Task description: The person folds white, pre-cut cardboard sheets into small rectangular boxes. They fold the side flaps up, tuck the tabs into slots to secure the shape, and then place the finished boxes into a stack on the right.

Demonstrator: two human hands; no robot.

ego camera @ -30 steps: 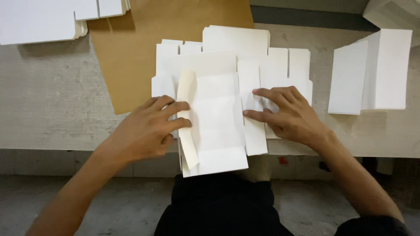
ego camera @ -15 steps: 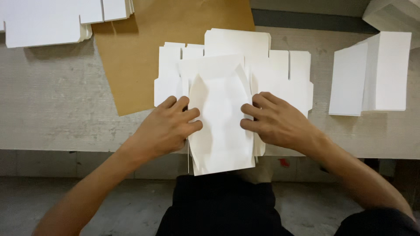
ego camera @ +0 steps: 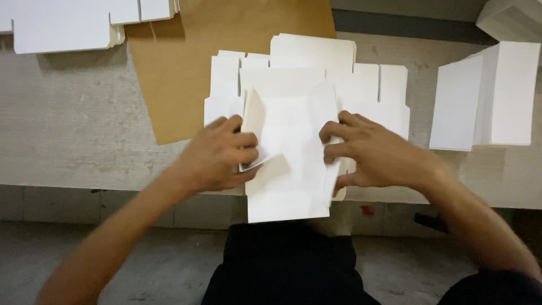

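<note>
1. White cardboard box blank point(ego camera: 291, 152), partly folded, lies at the near edge of the workbench point(ego camera: 73, 130), its lower end overhanging the edge toward the person's lap
2. Left hand point(ego camera: 217, 155) grips the blank's left side flap, fingers curled over the fold and pinching it inward
3. Right hand point(ego camera: 372, 155) grips the right side flap the same way, fingers bent over the edge and pressing toward the middle; both hands are slightly blurred
4. Between the two hands the blank's centre panel rises a little, with its side flaps tilted up
5. Directly under the blank sits a stack of flat white blanks point(ego camera: 372, 90), their tabs showing above and to either side of it
6. That stack rests partly on a sheet of brown paper point(ego camera: 186, 73), which runs from the far edge of the bench down to just beside the left hand
7. To the right, well apart from the right hand, stand upright white folded boxes point(ego camera: 488, 96), touching one another
8. At the far left corner lies another pile of flat white card point(ego camera: 62, 25), overlapping the brown sheet's top edge
9. Below the bench the person's dark clothing point(ego camera: 288, 265) fills the lower middle
</note>
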